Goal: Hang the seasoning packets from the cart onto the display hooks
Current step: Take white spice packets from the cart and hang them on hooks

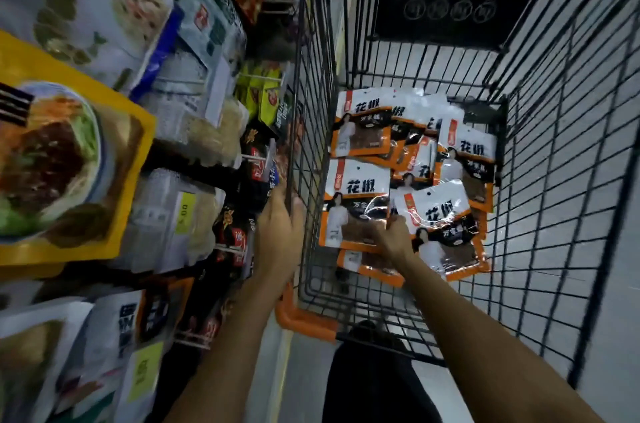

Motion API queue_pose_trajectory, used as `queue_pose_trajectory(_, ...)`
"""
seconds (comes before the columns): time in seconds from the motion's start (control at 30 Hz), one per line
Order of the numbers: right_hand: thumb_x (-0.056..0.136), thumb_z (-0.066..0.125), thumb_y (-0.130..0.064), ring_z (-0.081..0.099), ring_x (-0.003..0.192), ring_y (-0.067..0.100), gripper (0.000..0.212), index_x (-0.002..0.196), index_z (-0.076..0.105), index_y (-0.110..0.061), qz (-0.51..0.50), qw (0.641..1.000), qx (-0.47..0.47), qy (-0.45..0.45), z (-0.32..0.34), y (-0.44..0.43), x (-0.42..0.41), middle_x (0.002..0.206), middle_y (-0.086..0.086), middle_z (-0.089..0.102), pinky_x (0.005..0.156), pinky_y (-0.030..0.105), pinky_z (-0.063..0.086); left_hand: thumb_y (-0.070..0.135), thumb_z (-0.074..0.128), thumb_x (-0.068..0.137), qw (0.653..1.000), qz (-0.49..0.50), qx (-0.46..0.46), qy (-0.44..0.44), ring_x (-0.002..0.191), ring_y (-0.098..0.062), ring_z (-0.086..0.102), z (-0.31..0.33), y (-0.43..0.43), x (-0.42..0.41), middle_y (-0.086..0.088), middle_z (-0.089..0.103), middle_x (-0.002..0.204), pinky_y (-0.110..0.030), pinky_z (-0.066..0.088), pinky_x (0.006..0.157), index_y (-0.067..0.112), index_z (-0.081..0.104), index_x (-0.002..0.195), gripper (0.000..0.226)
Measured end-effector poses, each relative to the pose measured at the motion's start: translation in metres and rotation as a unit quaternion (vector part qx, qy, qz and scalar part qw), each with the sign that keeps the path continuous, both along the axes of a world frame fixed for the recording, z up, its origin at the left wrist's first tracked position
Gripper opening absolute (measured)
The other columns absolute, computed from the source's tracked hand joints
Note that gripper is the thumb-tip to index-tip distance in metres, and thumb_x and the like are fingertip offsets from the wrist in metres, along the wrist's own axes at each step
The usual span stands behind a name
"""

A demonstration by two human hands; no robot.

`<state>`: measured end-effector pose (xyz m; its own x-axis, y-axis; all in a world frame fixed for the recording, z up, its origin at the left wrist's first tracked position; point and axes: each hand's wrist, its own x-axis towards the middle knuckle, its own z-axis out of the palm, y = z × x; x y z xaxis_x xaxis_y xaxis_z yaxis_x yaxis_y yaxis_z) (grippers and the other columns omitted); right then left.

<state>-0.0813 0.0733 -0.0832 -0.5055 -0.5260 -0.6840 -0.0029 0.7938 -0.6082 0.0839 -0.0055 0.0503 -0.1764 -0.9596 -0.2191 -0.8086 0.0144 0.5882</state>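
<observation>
Down inside the cart [313, 117], the seasoning packets [360, 131] lie in a heap on its wire floor. The right grip [394, 237] reaches in and holds one packet [441, 225] by its edge. The left grip [280, 232] is curled round the cart's left top wire.

Left hand [277, 232] and right hand [394, 237] bare; forearms bare to frame edge. Black garment [374, 384] below, type not determinable.
</observation>
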Motion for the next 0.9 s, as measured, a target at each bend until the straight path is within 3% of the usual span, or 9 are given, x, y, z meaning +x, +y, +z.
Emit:
queue_pose_trajectory(0.1, 0.084, 0.072, -0.03, 0.058, 0.11, 0.038, 0.05, 0.116, 0.055, 0.006, -0.04, 0.998, 0.034, 0.024, -0.016, -0.01, 0.007, 0.118, 0.022, 0.061, 0.092, 0.047, 0.05, 0.019, 0.039, 0.102, 0.999, -0.014, -0.024, 0.031, 0.092, -0.03, 0.059, 0.0, 0.001, 0.0, -0.017, 0.063, 0.103, -0.028, 0.041, 0.072, 0.0, 0.052, 0.127, 0.034)
queue_pose_trajectory(0.17, 0.081, 0.074, -0.037, 0.056, 0.115, 0.037, 0.06, 0.121, 0.053, 0.003, -0.048, 0.996, 0.072, 0.037, -0.023, -0.014, 0.013, 0.123, 0.02, 0.059, 0.096, 0.047, 0.048, 0.019, 0.039, 0.102, 0.999, -0.023, -0.031, 0.035, 0.087, -0.033, 0.06, 0.002, 0.001, 0.0, -0.02, 0.063, 0.098, -0.029, 0.041, 0.068, 0.0, 0.053, 0.126, 0.034)
queue_pose_trajectory(0.3, 0.081, 0.076, -0.024, 0.063, 0.101, 0.033, 0.036, 0.104, 0.062, 0.0, -0.07, 0.996, 0.05, 0.032, -0.024, -0.017, 0.02, 0.11, 0.019, 0.067, 0.082, 0.033, 0.049, 0.02, 0.038, 0.102, 0.999, -0.033, -0.031, 0.026, 0.091, -0.034, 0.06, 0.004, 0.0, 0.0, -0.022, 0.064, 0.101, -0.031, 0.044, 0.071, -0.001, 0.052, 0.128, 0.036)
queue_pose_trajectory(0.43, 0.084, 0.074, -0.019, 0.062, 0.101, 0.03, 0.029, 0.105, 0.061, -0.004, -0.074, 0.996, 0.011, 0.045, -0.018, -0.017, 0.019, 0.107, 0.015, 0.067, 0.084, 0.034, 0.048, 0.018, 0.039, 0.102, 0.998, -0.042, -0.035, 0.022, 0.087, -0.033, 0.061, 0.007, 0.0, 0.0, -0.021, 0.064, 0.098, -0.025, 0.039, 0.066, -0.005, 0.053, 0.123, 0.034)
queue_pose_trajectory(0.53, 0.089, 0.068, -0.022, 0.062, 0.093, 0.029, 0.025, 0.099, 0.062, -0.001, -0.066, 0.995, 0.027, 0.067, -0.018, -0.014, 0.013, 0.102, 0.018, 0.068, 0.075, 0.029, 0.043, 0.017, 0.04, 0.102, 0.998, -0.047, -0.045, 0.026, 0.078, -0.027, 0.058, 0.009, 0.001, 0.0, -0.017, 0.064, 0.092, -0.021, 0.035, 0.062, -0.004, 0.055, 0.118, 0.03)
queue_pose_trajectory(0.7, 0.096, 0.057, -0.018, 0.062, 0.105, 0.035, 0.028, 0.114, 0.068, 0.0, -0.113, 0.984, 0.068, 0.12, -0.012, 0.004, -0.002, 0.11, 0.021, 0.069, 0.087, 0.035, 0.047, 0.016, 0.04, 0.102, 0.996, -0.048, -0.063, 0.029, 0.074, -0.02, 0.055, 0.01, 0.002, 0.001, -0.008, 0.061, 0.086, -0.018, 0.031, 0.059, -0.001, 0.057, 0.113, 0.027)
queue_pose_trajectory(0.77, 0.097, 0.056, -0.017, 0.063, 0.1, 0.035, 0.025, 0.113, 0.069, -0.004, -0.121, 0.981, 0.06, 0.139, -0.003, 0.009, -0.006, 0.107, 0.02, 0.07, 0.082, 0.035, 0.048, 0.017, 0.04, 0.102, 0.997, -0.047, -0.063, 0.024, 0.075, -0.022, 0.056, 0.01, 0.002, 0.001, -0.007, 0.06, 0.086, -0.018, 0.031, 0.059, -0.001, 0.056, 0.114, 0.027)
queue_pose_trajectory(0.9, 0.097, 0.054, -0.014, 0.065, 0.09, 0.037, 0.022, 0.1, 0.071, 0.001, -0.106, 0.982, -0.045, 0.153, 0.035, 0.021, -0.013, 0.094, 0.023, 0.07, 0.08, 0.044, 0.052, 0.023, 0.039, 0.102, 0.997, -0.064, -0.04, -0.006, 0.085, -0.031, 0.061, 0.015, 0.0, 0.004, -0.017, 0.065, 0.097, -0.026, 0.037, 0.064, 0.0, 0.053, 0.122, 0.034)
